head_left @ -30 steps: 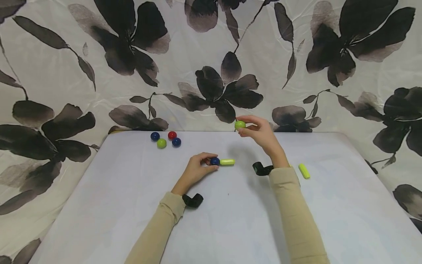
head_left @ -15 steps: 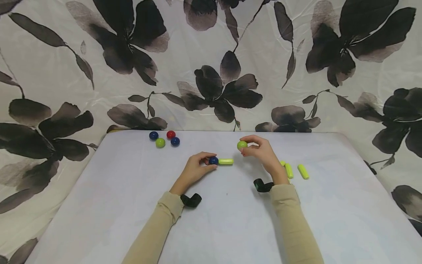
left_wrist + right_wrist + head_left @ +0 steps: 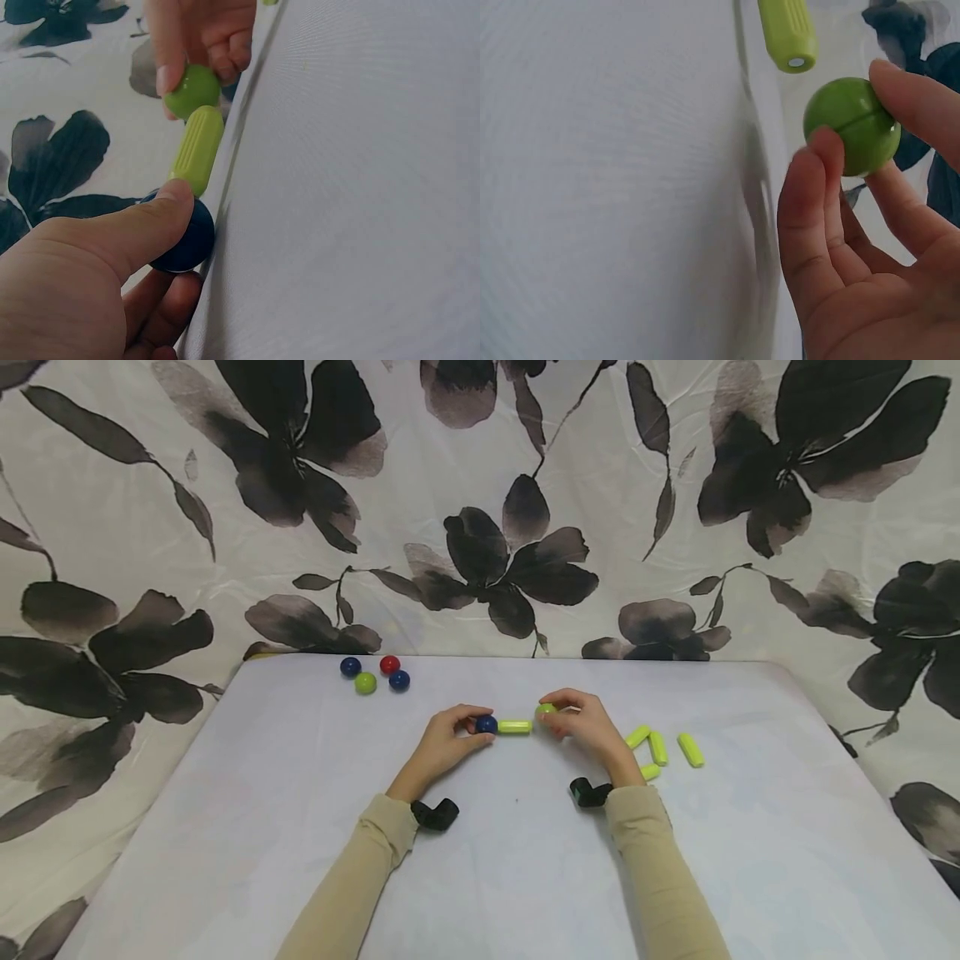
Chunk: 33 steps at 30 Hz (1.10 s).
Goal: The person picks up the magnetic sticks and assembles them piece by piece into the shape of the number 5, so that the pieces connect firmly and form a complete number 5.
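Observation:
My left hand (image 3: 444, 747) pinches a dark blue ball (image 3: 486, 725) between thumb and fingers, low over the white table. A yellow-green ridged rod (image 3: 514, 727) sticks out from the blue ball toward the right, its near end against the ball. My right hand (image 3: 588, 727) holds a green ball (image 3: 859, 127) with its fingertips, close off the rod's free end. In the right wrist view a thin seam crosses this ball, and a small pale disc shows in the rod's end (image 3: 796, 62). A gap separates ball and rod there, while they overlap in the left wrist view.
Two blue balls, a red ball (image 3: 389, 665) and a green ball (image 3: 365, 683) lie grouped at the table's back left. Several yellow-green rods (image 3: 691, 750) lie right of my right hand, partly behind its wrist. A floral cloth (image 3: 480, 443) hangs behind the table (image 3: 480, 877).
My right hand has come down and toward me with the green ball, ending beside the rod's free end. More loose rods show past its wrist. The left hand keeps its hold on the blue ball.

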Each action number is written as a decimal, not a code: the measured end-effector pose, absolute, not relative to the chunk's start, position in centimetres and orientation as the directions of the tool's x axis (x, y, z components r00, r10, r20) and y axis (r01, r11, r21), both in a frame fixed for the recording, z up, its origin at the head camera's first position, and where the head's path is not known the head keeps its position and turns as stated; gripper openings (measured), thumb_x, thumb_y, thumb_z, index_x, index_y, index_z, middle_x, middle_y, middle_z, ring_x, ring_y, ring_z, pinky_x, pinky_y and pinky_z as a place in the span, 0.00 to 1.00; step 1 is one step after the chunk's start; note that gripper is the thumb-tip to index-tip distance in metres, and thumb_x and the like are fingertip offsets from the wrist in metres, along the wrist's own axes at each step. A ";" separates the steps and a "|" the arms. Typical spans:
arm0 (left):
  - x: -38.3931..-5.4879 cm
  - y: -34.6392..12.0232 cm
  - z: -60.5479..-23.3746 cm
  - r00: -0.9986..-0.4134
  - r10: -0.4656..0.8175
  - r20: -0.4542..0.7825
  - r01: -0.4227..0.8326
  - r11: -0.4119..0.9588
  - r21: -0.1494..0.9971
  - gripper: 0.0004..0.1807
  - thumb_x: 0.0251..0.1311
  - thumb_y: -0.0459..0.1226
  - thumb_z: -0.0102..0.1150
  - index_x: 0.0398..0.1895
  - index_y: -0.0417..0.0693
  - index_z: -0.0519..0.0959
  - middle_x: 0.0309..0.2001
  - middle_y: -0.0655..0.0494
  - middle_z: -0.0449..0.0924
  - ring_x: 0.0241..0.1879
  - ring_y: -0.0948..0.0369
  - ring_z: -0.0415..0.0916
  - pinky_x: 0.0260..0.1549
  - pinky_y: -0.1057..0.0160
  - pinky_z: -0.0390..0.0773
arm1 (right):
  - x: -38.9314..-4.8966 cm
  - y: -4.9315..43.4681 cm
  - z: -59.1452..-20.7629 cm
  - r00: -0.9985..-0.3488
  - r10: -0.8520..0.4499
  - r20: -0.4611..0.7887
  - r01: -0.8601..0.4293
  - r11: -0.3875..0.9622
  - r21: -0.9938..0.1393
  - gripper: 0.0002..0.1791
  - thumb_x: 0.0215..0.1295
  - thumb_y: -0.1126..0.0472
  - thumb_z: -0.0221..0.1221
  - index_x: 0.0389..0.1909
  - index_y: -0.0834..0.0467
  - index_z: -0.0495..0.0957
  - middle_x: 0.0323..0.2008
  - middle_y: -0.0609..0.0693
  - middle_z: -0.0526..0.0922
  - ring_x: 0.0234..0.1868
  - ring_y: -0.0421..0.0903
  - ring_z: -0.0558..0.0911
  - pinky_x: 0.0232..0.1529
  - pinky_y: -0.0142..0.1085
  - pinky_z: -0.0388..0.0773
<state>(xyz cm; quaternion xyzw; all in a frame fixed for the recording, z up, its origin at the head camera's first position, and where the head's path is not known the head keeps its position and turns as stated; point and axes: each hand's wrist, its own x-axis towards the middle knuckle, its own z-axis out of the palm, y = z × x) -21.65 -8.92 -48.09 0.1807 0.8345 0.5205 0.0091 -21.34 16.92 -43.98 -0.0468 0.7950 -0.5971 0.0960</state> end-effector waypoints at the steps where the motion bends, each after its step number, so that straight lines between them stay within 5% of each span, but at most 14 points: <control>1: -21.6 -8.9 -48.1 -0.934 0.310 0.175 0.293 0.391 0.872 0.22 0.55 0.34 0.73 0.55 0.45 0.82 0.38 0.53 0.80 0.38 0.58 0.72 0.41 0.60 0.71 | -21.4 16.9 -44.1 -0.977 -0.186 -0.109 0.054 0.279 -0.959 0.20 0.62 0.62 0.67 0.54 0.65 0.79 0.43 0.57 0.79 0.30 0.47 0.79 0.35 0.37 0.77; 12: -21.5 -8.8 -47.9 -0.937 0.307 0.168 0.288 0.404 0.868 0.22 0.56 0.34 0.72 0.56 0.45 0.82 0.39 0.53 0.80 0.39 0.58 0.73 0.42 0.61 0.71 | -21.4 16.9 -44.7 -0.969 -0.178 -0.169 0.114 0.285 -0.952 0.19 0.56 0.64 0.72 0.47 0.64 0.79 0.46 0.57 0.79 0.32 0.47 0.82 0.36 0.37 0.81; 20: -21.5 -8.8 -47.8 -0.934 0.311 0.179 0.299 0.402 0.866 0.22 0.55 0.34 0.72 0.55 0.44 0.82 0.39 0.53 0.80 0.39 0.58 0.72 0.43 0.60 0.71 | -21.3 17.1 -44.8 -0.962 -0.214 -0.168 0.087 0.341 -0.936 0.24 0.55 0.63 0.72 0.54 0.63 0.80 0.50 0.59 0.79 0.31 0.45 0.80 0.35 0.35 0.78; 33: -21.5 -8.8 -47.7 -0.932 0.318 0.173 0.297 0.399 0.868 0.22 0.57 0.33 0.71 0.56 0.44 0.82 0.39 0.52 0.80 0.39 0.58 0.73 0.45 0.59 0.72 | -21.4 16.9 -45.1 -0.960 -0.202 -0.195 0.112 0.360 -0.926 0.23 0.52 0.66 0.74 0.51 0.60 0.82 0.52 0.55 0.79 0.30 0.45 0.76 0.34 0.35 0.74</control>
